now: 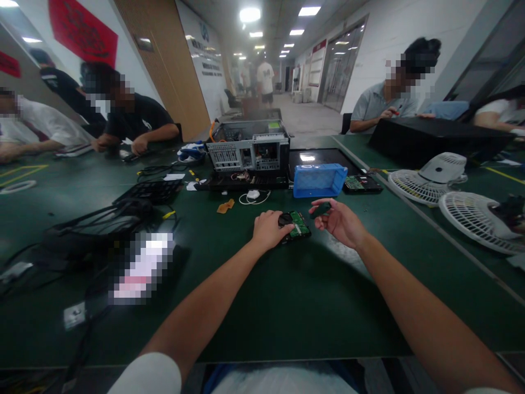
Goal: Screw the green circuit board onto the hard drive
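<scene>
On the green table lies a hard drive [301, 225] with its green circuit board facing up. My left hand [268, 229] grips its left side, thumb across the near edge and fingers over the far edge. Just right of the drive, and apart from it, my right hand [340, 221] is raised above the table. Between its thumb and fingers is a small dark green object [321, 210], whose kind I cannot make out. An upright blue plastic tray [320, 182] stands beyond that hand.
An opened computer case [246, 150] stands at the back. Another drive-like part with a circuit board [363, 184] is behind the blue tray. White fan grilles [471, 219] lie right; cables and a black bag [77, 235] lie left. People sit at both sides.
</scene>
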Tool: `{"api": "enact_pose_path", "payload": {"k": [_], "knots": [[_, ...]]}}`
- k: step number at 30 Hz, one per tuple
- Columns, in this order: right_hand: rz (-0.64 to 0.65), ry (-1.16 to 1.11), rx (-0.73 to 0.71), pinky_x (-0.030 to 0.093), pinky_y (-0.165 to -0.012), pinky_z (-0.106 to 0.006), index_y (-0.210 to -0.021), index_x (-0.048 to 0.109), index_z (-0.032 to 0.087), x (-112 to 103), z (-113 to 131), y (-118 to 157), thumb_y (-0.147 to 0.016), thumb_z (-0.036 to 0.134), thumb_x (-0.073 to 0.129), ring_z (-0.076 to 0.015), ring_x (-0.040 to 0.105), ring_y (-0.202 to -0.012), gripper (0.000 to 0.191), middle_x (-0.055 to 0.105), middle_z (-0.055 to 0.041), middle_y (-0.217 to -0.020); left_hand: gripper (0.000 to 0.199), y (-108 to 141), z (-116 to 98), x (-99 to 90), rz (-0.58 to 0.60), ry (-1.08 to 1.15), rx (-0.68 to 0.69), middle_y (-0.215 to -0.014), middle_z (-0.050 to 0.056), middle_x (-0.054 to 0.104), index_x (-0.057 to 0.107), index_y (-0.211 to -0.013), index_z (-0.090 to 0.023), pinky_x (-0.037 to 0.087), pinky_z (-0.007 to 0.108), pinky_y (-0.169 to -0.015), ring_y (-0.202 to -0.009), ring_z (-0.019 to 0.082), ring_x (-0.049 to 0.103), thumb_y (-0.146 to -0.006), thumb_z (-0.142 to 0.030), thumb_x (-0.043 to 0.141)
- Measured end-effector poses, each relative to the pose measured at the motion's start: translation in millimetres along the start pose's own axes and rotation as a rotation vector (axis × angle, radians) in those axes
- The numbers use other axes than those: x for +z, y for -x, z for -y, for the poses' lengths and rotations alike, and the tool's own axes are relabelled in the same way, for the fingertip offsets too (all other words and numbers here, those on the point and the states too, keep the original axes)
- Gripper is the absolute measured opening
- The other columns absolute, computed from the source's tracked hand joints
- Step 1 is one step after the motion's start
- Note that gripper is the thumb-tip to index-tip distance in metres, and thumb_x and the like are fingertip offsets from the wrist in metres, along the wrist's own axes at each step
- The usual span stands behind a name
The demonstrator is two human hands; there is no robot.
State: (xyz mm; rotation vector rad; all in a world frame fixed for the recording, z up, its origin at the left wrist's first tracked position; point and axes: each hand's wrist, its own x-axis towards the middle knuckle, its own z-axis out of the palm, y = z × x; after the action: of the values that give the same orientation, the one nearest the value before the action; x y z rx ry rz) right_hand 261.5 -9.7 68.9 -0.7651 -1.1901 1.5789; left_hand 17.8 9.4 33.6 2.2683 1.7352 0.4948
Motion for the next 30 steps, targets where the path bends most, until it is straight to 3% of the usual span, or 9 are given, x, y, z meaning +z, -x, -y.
{"api": "enact_pose_path", "payload": {"k": [8, 14, 19, 26, 30], "knots": [[0.008, 0.047, 0.011, 0.045, -0.056, -0.028, -0.112, 0.074, 0.020, 3.2, 2.3, 3.2, -0.092, 0.044, 0.065, -0.0143, 0.060, -0.068, 0.033, 0.072, -0.0091, -0.103, 0.061, 0.5, -1.8, -3.0, 0.023, 0.011, -0.011, -0.134, 0.009, 0.063, 0.059, -0.136, -0.027, 0.042, 0.042, -0.100, -0.122, 0.033, 0.057, -0.091, -0.067, 0.058], [0.001, 0.060, -0.010, 0.044, -0.054, -0.027, -0.114, 0.073, 0.023, 6.1, 5.3, 6.8, -0.090, 0.042, 0.070, -0.0124, 0.058, -0.066, 0.031, 0.073, -0.0101, -0.116, 0.061, 0.3, -0.6, -1.3, 0.012, 0.009, -0.003, -0.133, 0.009, 0.063, 0.059, -0.136, -0.027, 0.042, 0.043, -0.099, -0.120, 0.033, 0.057, -0.091, -0.067, 0.058], [-0.020, 0.058, -0.030, 0.036, -0.047, -0.025, -0.109, 0.074, 0.024, 2.7, 5.4, 6.7, -0.088, 0.037, 0.073, -0.0096, 0.050, -0.058, 0.025, 0.074, -0.0087, -0.114, 0.061, -0.1, 0.7, 0.6, -0.007, 0.001, 0.007, -0.133, 0.010, 0.064, 0.060, -0.135, -0.027, 0.043, 0.043, -0.099, -0.120, 0.033, 0.057, -0.090, -0.068, 0.058], [-0.007, 0.000, 0.015, 0.049, -0.059, -0.029, -0.104, 0.076, 0.022, 4.4, 7.1, 4.0, -0.092, 0.045, 0.062, -0.0137, 0.059, -0.065, 0.030, 0.074, -0.0088, -0.110, 0.060, 0.2, 0.2, -0.4, -0.003, 0.010, 0.006, -0.134, 0.009, 0.063, 0.060, -0.135, -0.027, 0.043, 0.043, -0.100, -0.121, 0.032, 0.057, -0.090, -0.068, 0.058], [-0.003, 0.010, -0.001, 0.051, -0.061, -0.030, -0.106, 0.075, 0.021, 4.7, 7.2, 3.7, -0.092, 0.040, 0.061, -0.0138, 0.059, -0.067, 0.028, 0.074, -0.0091, -0.111, 0.060, 0.2, 0.8, -0.4, 0.002, 0.017, 0.009, -0.133, 0.009, 0.064, 0.060, -0.135, -0.027, 0.043, 0.043, -0.099, -0.119, 0.032, 0.058, -0.090, -0.067, 0.058]]}}
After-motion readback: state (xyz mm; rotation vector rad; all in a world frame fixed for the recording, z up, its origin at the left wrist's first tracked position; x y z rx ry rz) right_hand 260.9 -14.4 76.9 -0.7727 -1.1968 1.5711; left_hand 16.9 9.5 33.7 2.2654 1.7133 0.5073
